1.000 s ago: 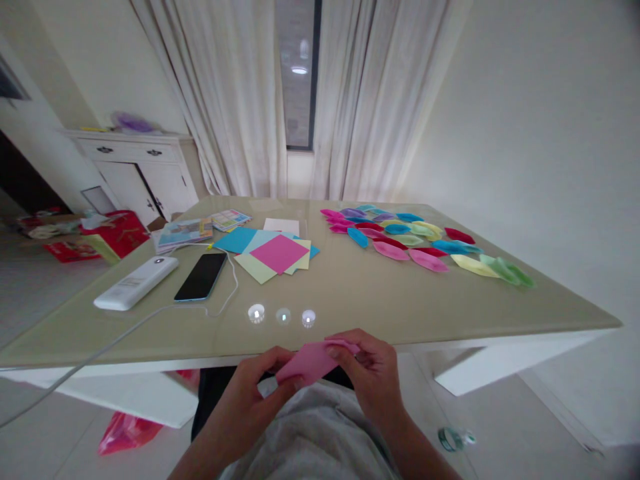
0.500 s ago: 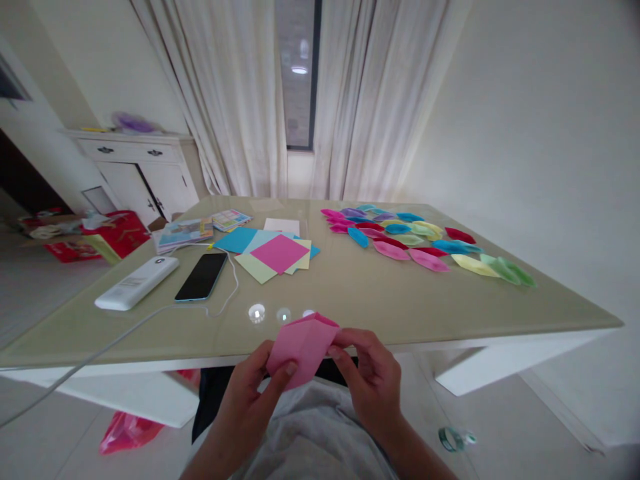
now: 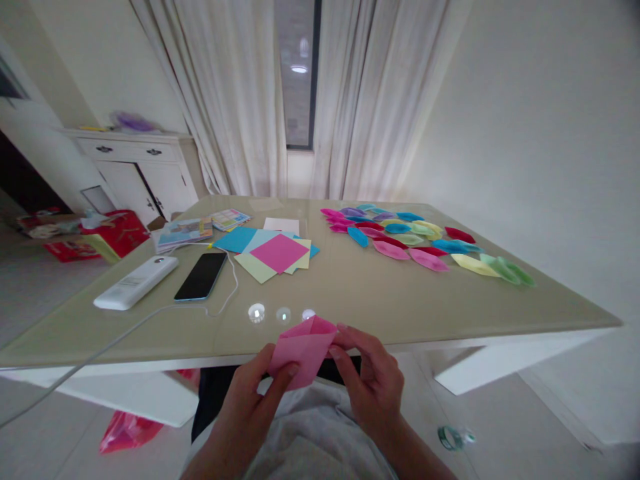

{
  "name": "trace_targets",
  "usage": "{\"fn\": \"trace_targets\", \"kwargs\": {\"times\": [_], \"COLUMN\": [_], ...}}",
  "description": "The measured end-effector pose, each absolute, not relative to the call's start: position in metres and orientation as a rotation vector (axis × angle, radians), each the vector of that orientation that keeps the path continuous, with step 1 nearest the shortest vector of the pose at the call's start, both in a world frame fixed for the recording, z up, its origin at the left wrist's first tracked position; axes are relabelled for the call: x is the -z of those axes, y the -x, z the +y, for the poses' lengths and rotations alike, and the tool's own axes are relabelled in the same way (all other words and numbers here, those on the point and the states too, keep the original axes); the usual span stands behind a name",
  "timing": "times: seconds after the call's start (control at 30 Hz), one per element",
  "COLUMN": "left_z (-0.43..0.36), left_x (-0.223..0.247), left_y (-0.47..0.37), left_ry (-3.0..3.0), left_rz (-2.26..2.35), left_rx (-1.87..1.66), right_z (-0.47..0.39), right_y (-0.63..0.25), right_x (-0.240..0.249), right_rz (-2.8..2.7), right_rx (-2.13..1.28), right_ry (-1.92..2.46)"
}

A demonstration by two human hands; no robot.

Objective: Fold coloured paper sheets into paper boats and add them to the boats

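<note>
A folded pink paper [image 3: 304, 353] is held up at the table's front edge, above my lap, its top fold slightly parted. My left hand [image 3: 257, 390] grips its left side, the thumb lying on the front. At the paper's right corner, my right hand [image 3: 370, 373] pinches it between thumb and fingers. Farther back on the table lie flat coloured squares, with a magenta sheet [image 3: 281, 253] on top. To the right, many folded paper pieces in several colours are spread out, a pink one [image 3: 429, 259] near their front.
A black phone [image 3: 201, 277], a white power bank [image 3: 136, 283] and a white cable lie on the table's left part. Booklets [image 3: 184, 232] are behind them. A plastic bottle [image 3: 453, 438] lies on the floor at right, a red bag [image 3: 131, 431] at left.
The pink paper has tilted slightly, and its top fold shows more widely parted. The fingers of my right hand have shifted a little up along its right corner.
</note>
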State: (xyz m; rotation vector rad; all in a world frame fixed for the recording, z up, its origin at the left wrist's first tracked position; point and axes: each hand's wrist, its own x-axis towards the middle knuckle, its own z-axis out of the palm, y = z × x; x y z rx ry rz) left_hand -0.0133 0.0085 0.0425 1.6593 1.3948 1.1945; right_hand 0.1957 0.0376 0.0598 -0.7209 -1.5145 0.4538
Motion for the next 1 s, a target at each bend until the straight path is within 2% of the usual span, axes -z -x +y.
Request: {"fn": "trace_targets", "kwargs": {"times": [0.6,1.0], "left_z": [0.008,0.006], "left_x": [-0.056,-0.046], "left_y": [0.012,0.005], "left_ry": [-1.850,-1.830], "left_rz": [1.332,1.309], "left_rx": [-1.261,-1.238], "right_z": [0.036,0.038], "right_y": [-0.202,-0.197], "right_x": [-0.063,-0.058], "right_rz": [-1.729,-1.601], "right_rx": [-0.597,-0.704], "right_ry": [0.630,0.614]}}
